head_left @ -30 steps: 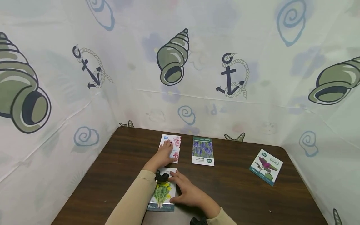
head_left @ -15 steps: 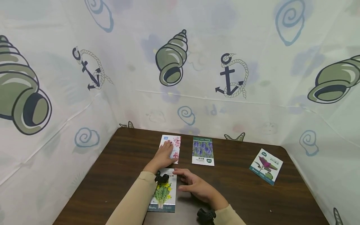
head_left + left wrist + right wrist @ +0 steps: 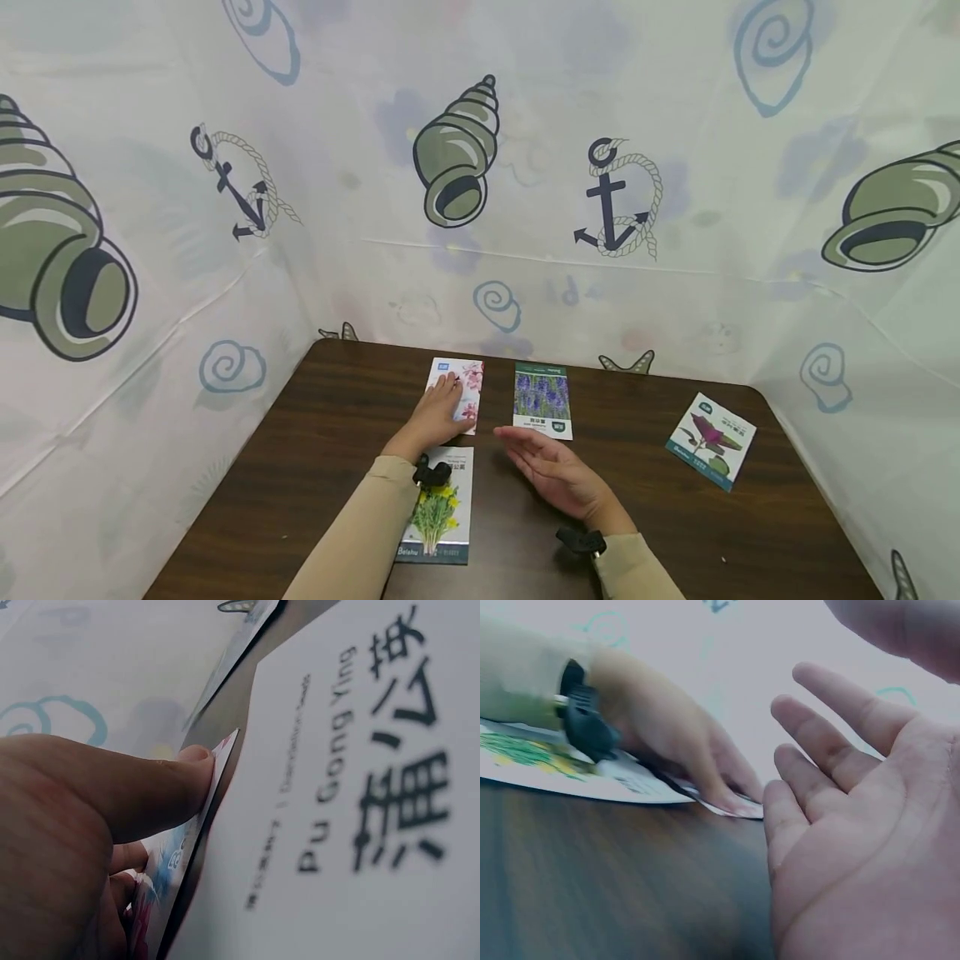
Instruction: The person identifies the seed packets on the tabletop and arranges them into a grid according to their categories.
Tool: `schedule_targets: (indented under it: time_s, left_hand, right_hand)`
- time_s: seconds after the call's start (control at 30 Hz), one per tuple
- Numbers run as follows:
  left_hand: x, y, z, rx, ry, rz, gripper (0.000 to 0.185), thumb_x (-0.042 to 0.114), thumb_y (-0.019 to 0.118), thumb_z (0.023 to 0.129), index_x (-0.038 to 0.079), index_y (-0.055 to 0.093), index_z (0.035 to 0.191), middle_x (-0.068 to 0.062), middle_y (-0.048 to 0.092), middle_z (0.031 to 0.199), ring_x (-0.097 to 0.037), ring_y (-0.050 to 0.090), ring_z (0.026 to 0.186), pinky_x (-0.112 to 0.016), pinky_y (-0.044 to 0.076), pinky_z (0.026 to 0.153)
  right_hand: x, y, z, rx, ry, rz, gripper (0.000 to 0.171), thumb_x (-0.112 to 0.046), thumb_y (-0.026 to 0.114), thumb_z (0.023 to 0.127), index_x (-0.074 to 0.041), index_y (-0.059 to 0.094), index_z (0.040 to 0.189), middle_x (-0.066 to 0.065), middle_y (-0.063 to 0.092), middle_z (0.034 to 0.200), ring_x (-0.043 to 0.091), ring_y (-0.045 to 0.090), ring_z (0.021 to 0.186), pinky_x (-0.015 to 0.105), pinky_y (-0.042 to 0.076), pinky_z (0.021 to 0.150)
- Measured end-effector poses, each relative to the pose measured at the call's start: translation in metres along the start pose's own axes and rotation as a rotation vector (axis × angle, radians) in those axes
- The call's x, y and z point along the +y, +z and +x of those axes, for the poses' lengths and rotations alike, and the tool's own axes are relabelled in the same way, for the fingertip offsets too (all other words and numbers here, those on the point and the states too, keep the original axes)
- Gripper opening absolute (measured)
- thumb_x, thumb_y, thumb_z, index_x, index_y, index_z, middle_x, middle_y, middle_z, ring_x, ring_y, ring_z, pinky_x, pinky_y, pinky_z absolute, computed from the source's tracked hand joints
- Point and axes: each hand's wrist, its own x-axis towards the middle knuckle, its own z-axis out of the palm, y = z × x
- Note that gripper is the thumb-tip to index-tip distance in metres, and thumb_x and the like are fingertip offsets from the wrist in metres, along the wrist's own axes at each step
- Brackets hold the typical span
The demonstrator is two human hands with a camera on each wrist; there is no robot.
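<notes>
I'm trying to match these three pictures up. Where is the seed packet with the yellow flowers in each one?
Head: the yellow-flower packet lies low and centre-left on the table, partly under the left sleeve.
Left wrist: it fills the right side, white top with blurred print, beside the left hand's thumb.
Right wrist: it lies at the left edge, under the left wrist.
Shared landmark: the left hand, pressing on the pink-flower packet.

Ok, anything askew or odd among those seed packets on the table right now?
One stands out: the purple-leaf seed packet lies rotated, alone near the table right edge, while the pink-flower packet, lavender packet and yellow-flower packet sit squarely. No visible damage. Left hand rests on the pink-flower packet; right hand hovers open.
</notes>
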Motion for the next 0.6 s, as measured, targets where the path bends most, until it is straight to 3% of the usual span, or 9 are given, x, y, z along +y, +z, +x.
schedule_targets:
  time_s: [0.33, 0.6]
  left_hand:
    - [0.000, 0.001, 0.000, 0.015, 0.007, -0.003, 0.092, 0.044, 0.071, 0.105, -0.002, 0.027, 0.171, -0.021, 0.008, 0.183, -0.041, 0.003, 0.172, -0.059, 0.006, 0.140]
    - [0.000, 0.000, -0.002, 0.006, 0.002, -0.021, 0.094, 0.045, 0.072, 0.104, -0.002, 0.026, 0.171, -0.020, 0.007, 0.183, -0.039, 0.002, 0.172, -0.058, 0.005, 0.140]
  right_hand:
    - [-0.016, -0.029, -0.017, 0.153, -0.154, -0.102, 0.052, 0.004, 0.025, 0.115, 0.013, 0.022, 0.167, 0.022, 0.025, 0.180, 0.017, 0.030, 0.168, 0.029, 0.024, 0.137]
    - [-0.028, -0.042, -0.029, 0.289, -0.179, -0.135, 0.052, 0.003, 0.033, 0.115, 0.010, 0.029, 0.166, 0.022, 0.027, 0.179, 0.012, 0.036, 0.164, 0.026, 0.027, 0.135]
